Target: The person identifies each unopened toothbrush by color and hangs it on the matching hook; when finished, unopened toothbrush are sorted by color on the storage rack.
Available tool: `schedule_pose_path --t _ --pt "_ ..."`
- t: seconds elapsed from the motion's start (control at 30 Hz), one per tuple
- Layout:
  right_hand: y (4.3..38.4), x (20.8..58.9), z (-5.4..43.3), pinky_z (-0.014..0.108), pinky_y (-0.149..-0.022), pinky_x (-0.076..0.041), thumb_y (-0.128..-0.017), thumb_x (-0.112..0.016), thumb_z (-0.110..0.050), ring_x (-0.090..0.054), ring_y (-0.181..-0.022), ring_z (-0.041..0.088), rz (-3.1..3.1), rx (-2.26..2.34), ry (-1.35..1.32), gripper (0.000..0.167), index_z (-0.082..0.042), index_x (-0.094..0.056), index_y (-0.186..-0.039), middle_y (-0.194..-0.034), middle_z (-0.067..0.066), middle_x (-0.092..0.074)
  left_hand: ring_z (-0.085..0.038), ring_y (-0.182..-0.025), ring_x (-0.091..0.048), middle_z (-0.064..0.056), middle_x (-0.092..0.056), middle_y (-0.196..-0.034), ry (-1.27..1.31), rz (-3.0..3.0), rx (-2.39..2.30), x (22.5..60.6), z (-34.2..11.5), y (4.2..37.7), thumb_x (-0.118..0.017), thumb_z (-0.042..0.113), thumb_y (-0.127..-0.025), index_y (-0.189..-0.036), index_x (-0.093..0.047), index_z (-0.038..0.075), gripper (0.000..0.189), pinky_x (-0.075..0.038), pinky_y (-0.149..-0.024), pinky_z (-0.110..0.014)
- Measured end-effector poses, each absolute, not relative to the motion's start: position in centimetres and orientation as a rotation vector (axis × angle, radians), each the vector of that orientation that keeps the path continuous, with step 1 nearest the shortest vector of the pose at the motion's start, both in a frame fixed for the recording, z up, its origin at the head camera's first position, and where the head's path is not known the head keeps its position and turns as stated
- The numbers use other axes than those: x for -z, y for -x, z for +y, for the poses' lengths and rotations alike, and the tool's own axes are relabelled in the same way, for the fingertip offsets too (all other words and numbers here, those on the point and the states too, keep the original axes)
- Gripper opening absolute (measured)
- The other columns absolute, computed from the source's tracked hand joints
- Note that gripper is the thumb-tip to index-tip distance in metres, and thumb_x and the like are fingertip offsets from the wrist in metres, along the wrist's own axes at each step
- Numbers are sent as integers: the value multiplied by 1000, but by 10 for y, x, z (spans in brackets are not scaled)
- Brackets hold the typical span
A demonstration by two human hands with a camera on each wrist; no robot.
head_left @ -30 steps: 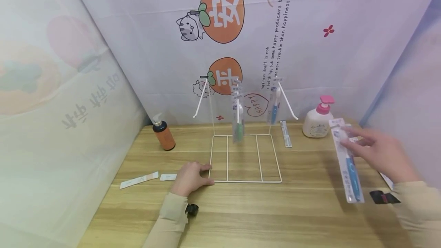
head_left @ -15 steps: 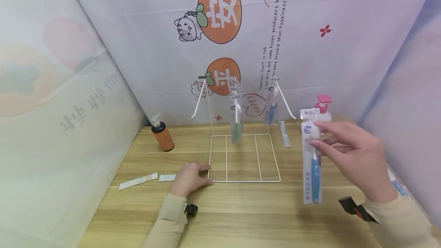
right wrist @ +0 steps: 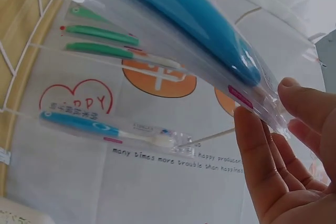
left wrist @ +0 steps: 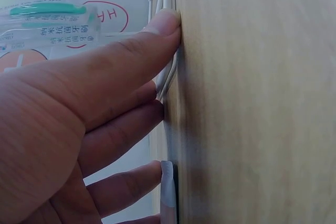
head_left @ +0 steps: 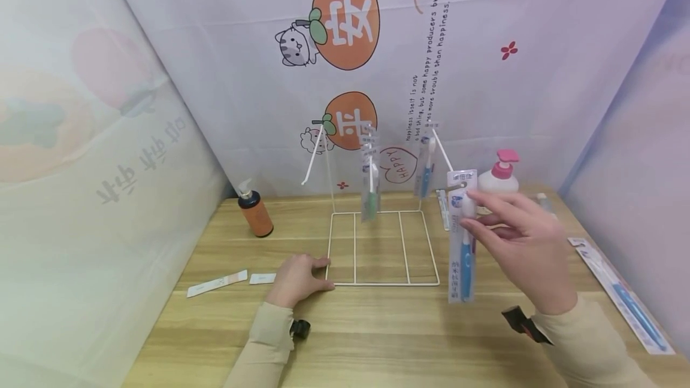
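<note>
A white wire rack (head_left: 383,284) stands on the table with three prongs jutting forward. My left hand (head_left: 299,280) grips its front left base corner, thumb and finger on either side of the wire. My right hand (head_left: 520,244) pinches a blue toothbrush in a clear package (head_left: 462,268) near its top, handle downward. In the head view, the slot at the package's top lies right at the tip of the right prong (head_left: 443,151). Farther back on that prong hangs another packaged blue toothbrush (head_left: 426,169). Packaged green toothbrushes (head_left: 370,196) hang from the middle prong.
A packaged blue toothbrush (head_left: 628,298) lies at the table's right edge. A white pump bottle (head_left: 497,183) stands behind my right hand, an orange and black one (head_left: 256,214) at the back left. Thin white packets (head_left: 217,283) lie beside my left hand.
My right hand has carried the packaged blue toothbrush leftward from the right side to the right prong's tip. My left hand has stayed at the rack's corner.
</note>
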State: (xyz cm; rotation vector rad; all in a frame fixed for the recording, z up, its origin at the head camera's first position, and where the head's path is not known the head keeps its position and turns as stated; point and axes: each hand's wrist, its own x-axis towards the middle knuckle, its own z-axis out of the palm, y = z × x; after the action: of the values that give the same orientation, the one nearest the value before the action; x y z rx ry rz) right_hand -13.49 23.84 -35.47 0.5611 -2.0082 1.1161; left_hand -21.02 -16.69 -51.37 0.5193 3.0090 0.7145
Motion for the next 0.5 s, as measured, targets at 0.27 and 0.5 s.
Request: schedule_pose_path --t 0.27,0.5 --pt "151 370 236 10 -70 -55 -71 -94 15 -69 -92 -13 -2036 -1050 -507 61 -3 -79 -128 -113 14 -75 -35 -119 -72 -11 -77 -129 -522 3007 -715 513 -166 210 -97 46 -77 -129 -82 19 60 -59 -92 -50" --pt "181 375 229 8 -70 -54 -79 -94 5 -77 -85 10 -2047 -1000 -442 55 -3 -76 -130 -111 12 -74 -33 -112 -74 -9 -79 -123 -563 3031 -680 513 -166 210 -98 45 -76 -127 -83 19 59 -59 -89 -49"
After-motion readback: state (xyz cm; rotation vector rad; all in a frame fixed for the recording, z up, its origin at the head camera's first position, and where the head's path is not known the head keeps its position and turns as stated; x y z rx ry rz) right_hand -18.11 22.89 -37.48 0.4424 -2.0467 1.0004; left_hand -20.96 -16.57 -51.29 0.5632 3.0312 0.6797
